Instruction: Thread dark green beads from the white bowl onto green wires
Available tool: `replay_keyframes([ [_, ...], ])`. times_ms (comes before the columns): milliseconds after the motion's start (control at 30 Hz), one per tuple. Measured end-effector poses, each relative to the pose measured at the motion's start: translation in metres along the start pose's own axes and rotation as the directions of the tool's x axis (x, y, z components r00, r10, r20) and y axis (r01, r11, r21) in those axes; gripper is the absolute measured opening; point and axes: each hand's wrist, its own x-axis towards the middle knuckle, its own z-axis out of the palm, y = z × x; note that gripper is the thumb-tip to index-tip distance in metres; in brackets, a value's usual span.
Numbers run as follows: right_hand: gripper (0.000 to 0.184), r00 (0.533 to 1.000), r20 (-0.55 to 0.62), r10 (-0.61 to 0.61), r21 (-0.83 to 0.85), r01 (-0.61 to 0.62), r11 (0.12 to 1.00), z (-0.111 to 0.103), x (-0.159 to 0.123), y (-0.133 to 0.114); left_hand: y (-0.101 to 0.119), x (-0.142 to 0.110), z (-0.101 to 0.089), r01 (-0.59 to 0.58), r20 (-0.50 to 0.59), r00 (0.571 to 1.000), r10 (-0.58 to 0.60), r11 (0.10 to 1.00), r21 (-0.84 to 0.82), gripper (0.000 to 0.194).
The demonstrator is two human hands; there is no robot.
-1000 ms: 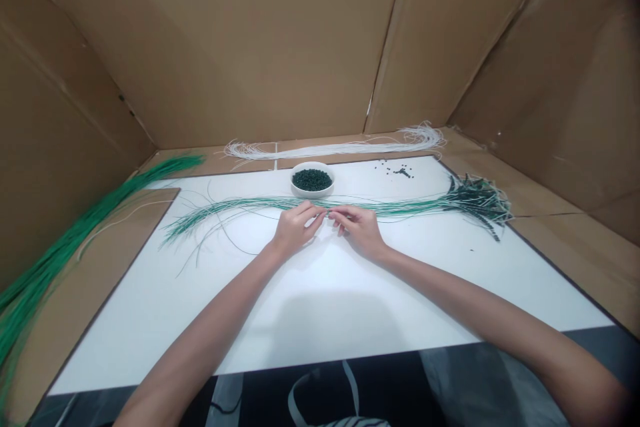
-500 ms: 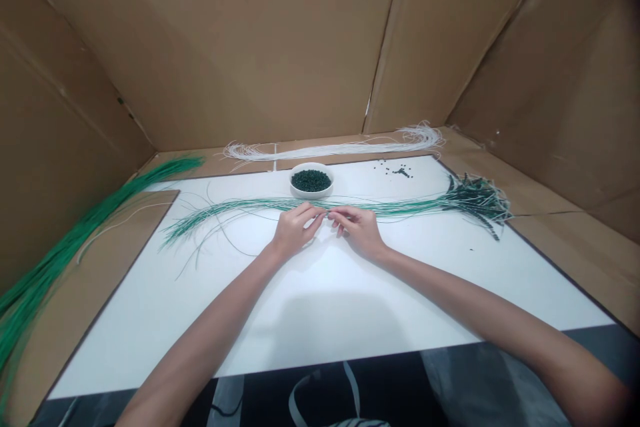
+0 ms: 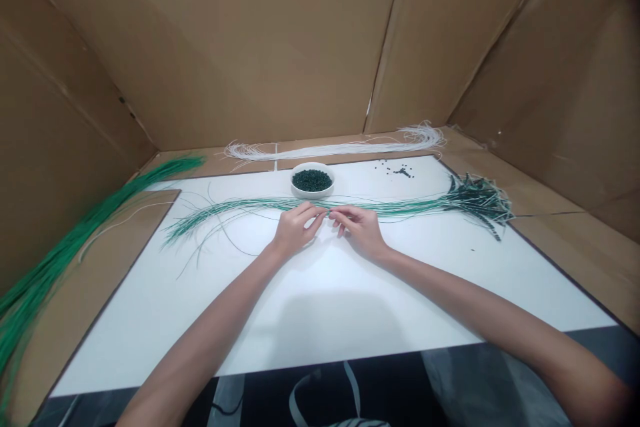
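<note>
My left hand (image 3: 296,230) and my right hand (image 3: 359,230) meet fingertip to fingertip above a white board (image 3: 320,307). Both pinch a thin green wire (image 3: 250,203) from a long bundle lying across the board. Anything small between the fingertips is hidden. The bundle's right end (image 3: 477,199) is a tangle of dark-tipped strands. A white bowl (image 3: 313,192) of dark green beads stands just beyond my hands.
Several loose beads (image 3: 395,169) lie at the board's far edge. A white wire bundle (image 3: 335,150) lies behind it, and a green bundle (image 3: 85,227) lies on the cardboard at left. Cardboard walls enclose three sides.
</note>
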Motion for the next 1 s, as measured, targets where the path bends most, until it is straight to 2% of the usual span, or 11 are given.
replay_keyframes([
  [733, 0.026, 1.000, 0.004, -0.010, 0.044, 0.010, 0.999, 0.0002, -0.0005, 0.0000, 0.0003, 0.0003, -0.0006, 0.004, -0.014, 1.000, -0.004, 1.000, -0.014, 0.015],
  [1000, 0.026, 0.999, 0.009, -0.031, 0.005, 0.031, 1.000, 0.0001, -0.0005, -0.0003, 0.0006, 0.0004, -0.0009, 0.000, -0.006, 1.000, 0.000, 1.000, -0.008, 0.015],
])
